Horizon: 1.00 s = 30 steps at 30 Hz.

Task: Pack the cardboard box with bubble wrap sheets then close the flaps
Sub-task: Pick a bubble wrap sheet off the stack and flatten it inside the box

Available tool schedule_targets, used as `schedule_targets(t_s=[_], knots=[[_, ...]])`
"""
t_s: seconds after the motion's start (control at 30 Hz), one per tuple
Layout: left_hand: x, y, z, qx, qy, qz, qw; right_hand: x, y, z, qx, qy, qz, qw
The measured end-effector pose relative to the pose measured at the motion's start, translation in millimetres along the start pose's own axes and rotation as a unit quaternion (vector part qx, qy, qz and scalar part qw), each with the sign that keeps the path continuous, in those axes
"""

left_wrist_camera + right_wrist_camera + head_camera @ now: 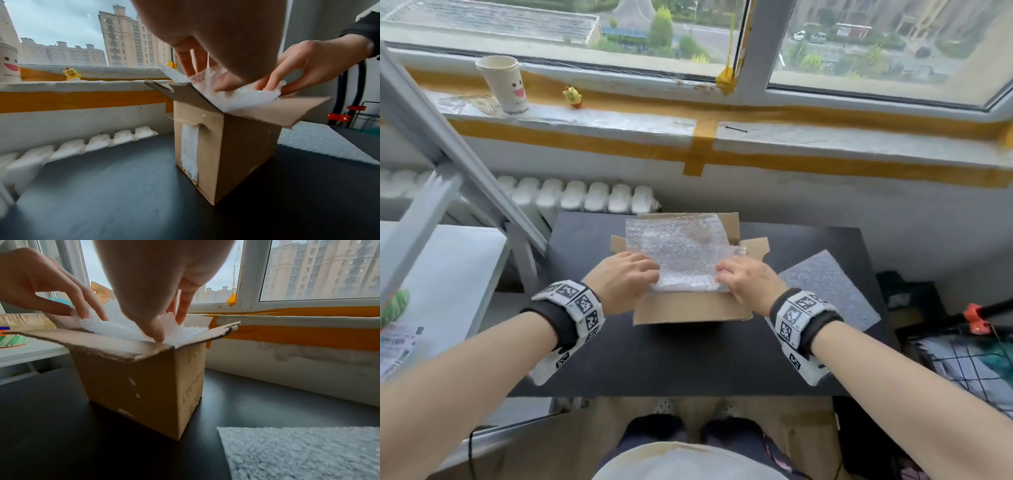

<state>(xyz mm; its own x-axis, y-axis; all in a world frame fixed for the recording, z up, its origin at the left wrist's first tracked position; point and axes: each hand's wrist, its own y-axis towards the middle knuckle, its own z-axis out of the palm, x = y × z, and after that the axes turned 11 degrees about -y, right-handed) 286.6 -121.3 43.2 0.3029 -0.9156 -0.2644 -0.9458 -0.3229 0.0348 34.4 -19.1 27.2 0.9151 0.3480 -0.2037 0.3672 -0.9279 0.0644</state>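
Note:
A brown cardboard box (pixel 690 310) stands upright on the black table (pixel 688 363) with its flaps open outward. A clear bubble wrap sheet (pixel 681 253) lies over its opening and sags inside. My left hand (pixel 640 274) pinches the sheet's near left corner, thumb against fingers. At the near right corner my right hand (pixel 729 275) pinches it, thumb under the edge (pixel 287 91). The wrist views show the box (pixel 205 146) (pixel 133 386) from each side, the sheet (pixel 242 99) (pixel 115 329) bulging above the rim. A second sheet (pixel 828 291) (pixel 304 452) lies flat right of the box.
Behind the table are a radiator (pixel 585 195) and a windowsill with a paper cup (pixel 503 84) and a yellow toy (pixel 573 97). A white table (pixel 448 274) and a slanted grey frame (pixel 448 154) stand at left. At right sits clutter with a red clamp (pixel 977 322).

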Motion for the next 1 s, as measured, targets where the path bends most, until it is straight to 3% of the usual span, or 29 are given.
schedule_targets(t_s=[0.17, 0.33, 0.5, 0.6, 0.7, 0.77, 0.87, 1.0], knots=[[-4.0, -4.1, 10.2, 0.035, -0.004, -0.005, 0.999, 4.2, -12.6, -0.9, 0.031, 0.051, 0.012, 0.998], [-9.7, 1.2, 18.6, 0.102, 0.033, -0.033, 0.994, 1.6, -14.0, -5.3, 0.174, 0.033, -0.015, 0.984], [-13.0, 9.7, 19.7, 0.130, -0.013, -0.065, 0.989, -4.0, -4.5, -0.1, 0.200, 0.028, -0.042, 0.978], [-12.6, 16.7, 12.9, 0.053, -0.052, -0.128, 0.989, -5.6, 0.9, -3.9, 0.118, -0.003, -0.043, 0.992], [-12.8, 22.7, 5.1, -0.051, 0.012, -0.127, 0.990, -9.6, 4.6, -8.1, -0.041, -0.037, -0.015, 0.998], [-12.0, 28.1, 0.6, -0.066, 0.029, -0.176, 0.982, -13.8, 11.7, -13.9, -0.107, -0.030, 0.018, 0.994], [-6.5, 36.0, -2.2, -0.045, -0.004, -0.268, 0.962, -22.1, 24.6, -23.2, -0.095, 0.014, 0.082, 0.992], [0.7, 43.2, -0.5, -0.077, 0.003, -0.277, 0.958, -26.3, 36.3, -27.0, -0.025, 0.116, 0.165, 0.979]])
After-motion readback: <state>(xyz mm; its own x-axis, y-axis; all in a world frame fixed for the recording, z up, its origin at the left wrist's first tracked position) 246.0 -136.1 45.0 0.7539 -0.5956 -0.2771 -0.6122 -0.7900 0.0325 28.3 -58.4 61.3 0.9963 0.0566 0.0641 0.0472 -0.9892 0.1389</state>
